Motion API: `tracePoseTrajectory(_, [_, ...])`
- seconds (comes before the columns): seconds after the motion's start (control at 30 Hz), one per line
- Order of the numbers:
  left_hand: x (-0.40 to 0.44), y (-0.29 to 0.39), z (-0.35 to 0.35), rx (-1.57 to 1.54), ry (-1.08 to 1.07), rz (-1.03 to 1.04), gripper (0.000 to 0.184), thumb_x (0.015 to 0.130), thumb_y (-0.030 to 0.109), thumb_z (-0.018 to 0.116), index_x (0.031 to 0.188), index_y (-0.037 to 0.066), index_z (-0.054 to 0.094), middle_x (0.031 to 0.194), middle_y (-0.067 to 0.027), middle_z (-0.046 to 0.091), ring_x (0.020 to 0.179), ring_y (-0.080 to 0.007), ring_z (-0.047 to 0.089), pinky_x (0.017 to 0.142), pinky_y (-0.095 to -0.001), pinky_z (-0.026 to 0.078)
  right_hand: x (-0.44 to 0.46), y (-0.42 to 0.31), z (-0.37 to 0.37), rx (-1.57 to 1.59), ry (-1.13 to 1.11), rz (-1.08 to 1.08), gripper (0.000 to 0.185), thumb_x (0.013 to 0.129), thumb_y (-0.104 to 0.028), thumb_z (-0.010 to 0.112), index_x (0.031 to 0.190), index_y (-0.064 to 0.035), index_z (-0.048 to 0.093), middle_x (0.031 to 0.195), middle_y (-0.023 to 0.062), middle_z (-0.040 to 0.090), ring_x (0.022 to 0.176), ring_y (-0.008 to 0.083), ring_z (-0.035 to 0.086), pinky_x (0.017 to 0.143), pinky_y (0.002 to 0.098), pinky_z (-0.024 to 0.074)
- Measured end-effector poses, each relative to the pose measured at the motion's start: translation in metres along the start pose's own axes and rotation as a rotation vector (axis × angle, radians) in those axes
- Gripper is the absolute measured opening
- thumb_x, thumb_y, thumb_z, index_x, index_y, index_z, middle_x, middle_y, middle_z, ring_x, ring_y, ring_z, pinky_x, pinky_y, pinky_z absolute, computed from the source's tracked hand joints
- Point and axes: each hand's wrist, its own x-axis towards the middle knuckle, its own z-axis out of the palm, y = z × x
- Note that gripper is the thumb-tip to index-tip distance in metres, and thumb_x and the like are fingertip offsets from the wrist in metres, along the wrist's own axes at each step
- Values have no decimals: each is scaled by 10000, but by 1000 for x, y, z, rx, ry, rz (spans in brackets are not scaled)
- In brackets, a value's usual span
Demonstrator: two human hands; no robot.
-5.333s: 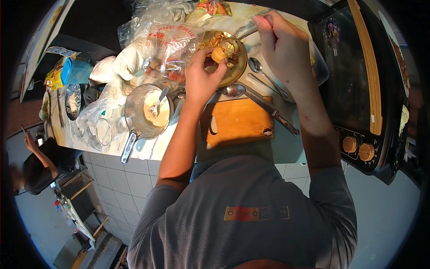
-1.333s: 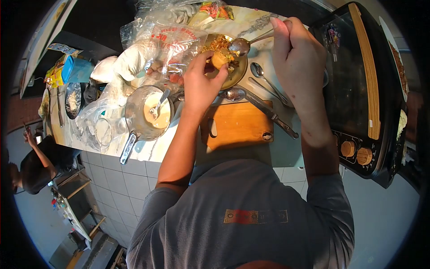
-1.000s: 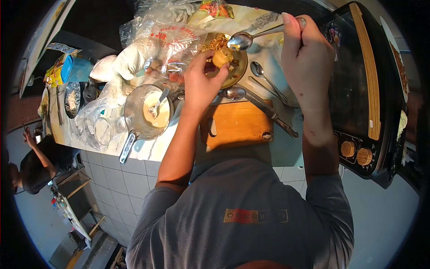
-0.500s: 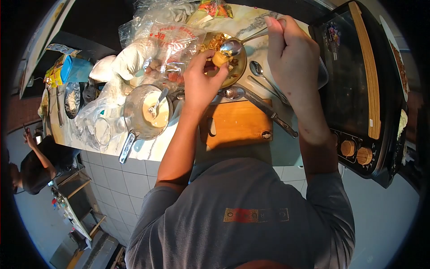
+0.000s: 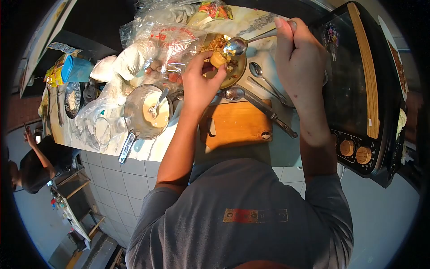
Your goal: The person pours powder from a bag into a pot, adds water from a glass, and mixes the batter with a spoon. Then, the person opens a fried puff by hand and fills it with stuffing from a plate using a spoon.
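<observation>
Between the thumb and fingers of my left hand (image 5: 201,80) is a small yellow-brown piece of food (image 5: 218,59), its kind unclear. My right hand (image 5: 301,58) grips the handle of a metal spoon (image 5: 235,46), whose bowl hangs just above and right of that piece. Below both lies a round gold-coloured dish (image 5: 240,67) with chopped brown and orange filling (image 5: 216,43). Another spoon (image 5: 234,93) and a knife (image 5: 268,113) rest by the dish's near edge. Nearest my body is a wooden cutting board (image 5: 239,123).
A pan (image 5: 130,107) of pale batter with a spoon stands left, beside a clear cup (image 5: 102,131). Plastic bags (image 5: 172,42) cover the back left. A black toaster oven (image 5: 345,80) stands right. Another person (image 5: 38,157) is at far left.
My right hand and its spoon have shifted slightly to the right, and the spoon bowl has drawn off the food piece. My left hand has barely moved.
</observation>
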Motion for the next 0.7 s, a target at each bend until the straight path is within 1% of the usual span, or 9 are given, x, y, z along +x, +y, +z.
tracePoseTrajectory(0.2, [1,5,0,20,-3,37,359,738,79,764,1051,-18,618,942,-145,659,761,-205,687,686,-300,552,-7,-3,7,74,-90,5,237,965,-201,551,819,-14,556,657,154,565,601,342,576,536,363,447])
tracePoseTrajectory(0.23, [1,5,-1,20,-3,37,359,738,79,764,1051,-18,618,942,-145,659,761,-205,687,686,-300,552,-8,-4,8,71,-79,-48,227,962,-196,558,822,-18,560,656,153,563,596,336,576,535,364,446])
tracePoseTrajectory(0.3, [1,4,-2,48,-49,45,354,799,69,738,1102,-31,585,960,-124,688,835,-159,692,736,-264,539,-10,-1,12,67,-66,-103,216,959,-191,565,825,-21,564,655,151,562,592,330,576,534,365,445])
tracePoseTrajectory(0.4, [1,0,-4,71,-62,48,354,802,66,733,1105,-39,583,982,-124,682,846,-164,692,741,-270,543,-11,8,19,114,34,-202,193,952,-188,576,833,-35,578,657,152,559,583,318,574,530,368,441])
tracePoseTrajectory(0.43, [0,-1,-4,71,-64,47,354,802,66,733,1105,-39,583,982,-124,682,846,-164,692,741,-270,543,-12,8,21,112,58,-191,197,950,-193,578,828,-38,582,647,152,556,574,319,569,528,368,441])
tracePoseTrajectory(0.5, [0,-4,-2,-4,-18,15,358,743,79,755,1057,-20,617,952,-153,663,778,-220,695,702,-310,557,-9,6,17,106,82,-180,201,948,-197,580,822,-41,586,636,152,552,564,321,564,526,369,440])
tracePoseTrajectory(0.57, [-2,-6,-4,2,-11,-1,358,745,81,754,1060,-20,617,959,-153,666,789,-223,697,707,-311,558,2,0,2,8,29,185,228,947,-211,576,800,-37,586,610,150,545,545,321,554,523,363,440])
tracePoseTrajectory(0.63, [-6,-9,-8,12,-5,-17,358,748,82,752,1063,-19,618,965,-154,668,800,-225,700,712,-313,560,5,14,6,-12,53,148,258,954,-229,562,783,-37,587,593,152,546,531,316,555,525,361,445])
tracePoseTrajectory(0.7, [-8,-15,-12,35,-26,-29,352,760,90,745,1070,-18,617,976,-156,669,825,-229,705,727,-312,567,4,40,28,-103,129,25,272,947,-255,577,784,-38,591,620,164,565,532,275,581,533,361,450])
